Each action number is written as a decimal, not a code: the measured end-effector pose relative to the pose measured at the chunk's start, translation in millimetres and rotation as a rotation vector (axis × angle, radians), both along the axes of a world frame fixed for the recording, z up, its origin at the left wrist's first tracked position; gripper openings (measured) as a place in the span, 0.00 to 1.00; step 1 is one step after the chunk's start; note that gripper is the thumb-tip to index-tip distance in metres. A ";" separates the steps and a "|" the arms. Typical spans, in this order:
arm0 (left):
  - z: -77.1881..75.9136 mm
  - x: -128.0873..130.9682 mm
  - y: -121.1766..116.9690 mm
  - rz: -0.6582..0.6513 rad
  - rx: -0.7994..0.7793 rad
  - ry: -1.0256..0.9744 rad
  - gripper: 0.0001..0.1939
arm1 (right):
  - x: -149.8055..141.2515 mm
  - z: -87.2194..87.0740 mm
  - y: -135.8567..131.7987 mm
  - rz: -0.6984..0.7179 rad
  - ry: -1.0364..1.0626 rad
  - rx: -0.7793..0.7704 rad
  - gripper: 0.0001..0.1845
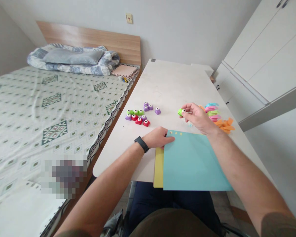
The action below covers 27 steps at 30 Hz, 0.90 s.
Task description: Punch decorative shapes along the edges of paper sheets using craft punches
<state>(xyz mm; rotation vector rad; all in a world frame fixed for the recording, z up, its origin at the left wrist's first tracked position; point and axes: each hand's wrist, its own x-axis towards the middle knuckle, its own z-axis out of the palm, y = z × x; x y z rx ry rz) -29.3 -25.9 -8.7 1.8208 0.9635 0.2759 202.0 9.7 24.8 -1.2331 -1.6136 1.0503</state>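
My right hand (pixel 194 117) pinches a small green craft punch (pixel 181 112) with a white button top, held above the table behind the paper. My left hand (pixel 160 137) is closed on the top left corner of a light blue sheet of paper (pixel 192 161), its thumb lying on top. Along the sheet's top edge, a few small punched shapes (pixel 176 133) show yellow. A yellow sheet (pixel 159 168) sticks out beneath it on the left. Tiny paper bits (pixel 189 124) lie under my right hand. To the left stand several purple punches (pixel 157 111), green punches (pixel 135 112) and red punches (pixel 146 123).
Several coloured pieces, orange (pixel 225 125), pink (pixel 211 107) and blue, lie right of my right hand on the white table (pixel 172 82). A bed (pixel 71 105) with a folded quilt stands along the left. White cabinets (pixel 256 42) line the right side.
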 end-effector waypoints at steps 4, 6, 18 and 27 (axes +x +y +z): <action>-4.6 0.1 1.8 0.007 0.002 0.026 0.20 | 22.3 5.0 -26.4 0.039 0.139 -0.083 0.22; -5.4 -0.1 2.5 0.004 0.005 0.038 0.20 | 29.0 2.4 -32.8 0.049 0.171 -0.120 0.21; 1.1 3.2 -0.6 0.016 0.011 0.064 0.19 | 37.5 -28.3 -43.4 0.051 0.200 -0.166 0.20; 3.7 5.1 -1.1 0.026 -0.013 0.067 0.20 | 46.0 -33.1 -46.6 0.101 0.120 -0.185 0.27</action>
